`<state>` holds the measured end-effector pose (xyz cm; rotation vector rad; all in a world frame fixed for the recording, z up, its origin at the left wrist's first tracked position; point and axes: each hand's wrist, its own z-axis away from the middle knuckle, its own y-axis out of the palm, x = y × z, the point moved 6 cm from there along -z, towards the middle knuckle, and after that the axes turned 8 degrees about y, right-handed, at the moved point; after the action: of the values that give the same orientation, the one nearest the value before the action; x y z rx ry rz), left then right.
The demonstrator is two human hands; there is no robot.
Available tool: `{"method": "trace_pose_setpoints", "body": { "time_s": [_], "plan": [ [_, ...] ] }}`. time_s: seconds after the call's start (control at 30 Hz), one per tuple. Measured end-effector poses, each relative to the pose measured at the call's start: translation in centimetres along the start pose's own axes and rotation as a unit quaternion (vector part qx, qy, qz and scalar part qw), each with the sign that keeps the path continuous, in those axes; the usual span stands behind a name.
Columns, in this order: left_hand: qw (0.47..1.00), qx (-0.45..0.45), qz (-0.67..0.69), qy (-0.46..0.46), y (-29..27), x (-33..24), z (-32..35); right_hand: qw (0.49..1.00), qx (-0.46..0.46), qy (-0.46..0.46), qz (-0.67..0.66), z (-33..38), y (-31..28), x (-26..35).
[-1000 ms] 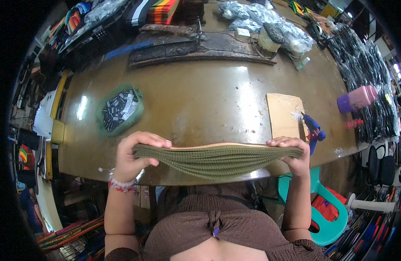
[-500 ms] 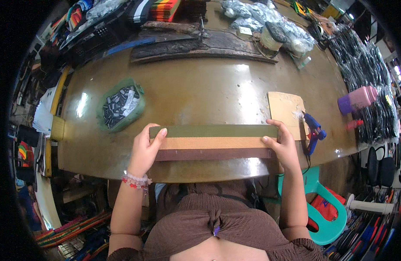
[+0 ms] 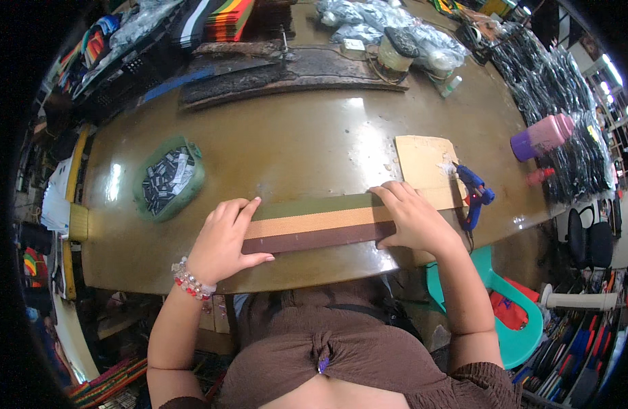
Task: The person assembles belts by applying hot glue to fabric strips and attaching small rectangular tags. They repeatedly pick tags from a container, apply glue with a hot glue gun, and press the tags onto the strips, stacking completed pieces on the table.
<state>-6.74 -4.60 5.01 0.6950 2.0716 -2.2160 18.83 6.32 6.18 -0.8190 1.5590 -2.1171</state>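
Observation:
A flat fabric strip [image 3: 317,221] with green, tan and brown lengthwise bands lies across the table's near edge, slightly tilted, its right side higher. My left hand [image 3: 218,238] grips its left end, fingers at the green edge and thumb along the brown edge. Around the right end spans my right hand [image 3: 419,221], fingertips on the green edge and thumb at the brown edge. That end is hidden beneath the hand. Just right of it, a blue glue gun [image 3: 474,194] rests by a tan cardboard piece [image 3: 423,160].
A green basket [image 3: 145,210] of small black pieces stands at left. Dark, worn boards [image 3: 293,76] lie at the back, near plastic-wrapped bundles [image 3: 423,44]. A pink and purple bottle [image 3: 542,136] stands at right. Below the table's right side is a teal chair [image 3: 518,347].
The strip has been lowered onto the table and tilted slightly. Both hands have shifted from pinching its upper face to spanning its width; my right hand has moved inward.

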Motion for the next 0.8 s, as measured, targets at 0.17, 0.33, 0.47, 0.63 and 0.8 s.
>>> {"method": "trace_pose_setpoints", "body": {
  "time_s": [0.17,0.33,0.47,0.63,0.8],
  "plan": [
    [0.998,-0.034,-0.028,0.035,0.3,0.0,0.1,0.985,-0.158,-0.064,0.002,1.9,0.1,-1.4],
    [0.996,-0.081,-0.026,0.041,0.2,-0.1,0.4,0.695,-0.639,0.107,-0.311,10.9,-0.4,-11.1],
    [0.995,-0.087,-0.019,0.041,0.5,0.2,0.5,0.722,-0.561,0.323,-0.244,12.3,1.4,-16.9],
    [0.994,-0.101,-0.024,0.045,0.7,0.4,0.8,0.842,-0.347,0.383,-0.158,9.3,-3.0,-18.8],
    [0.992,-0.115,-0.021,0.049,0.8,0.4,0.9,0.891,-0.144,0.42,0.09,5.7,-8.6,-14.6]
  ]
}}
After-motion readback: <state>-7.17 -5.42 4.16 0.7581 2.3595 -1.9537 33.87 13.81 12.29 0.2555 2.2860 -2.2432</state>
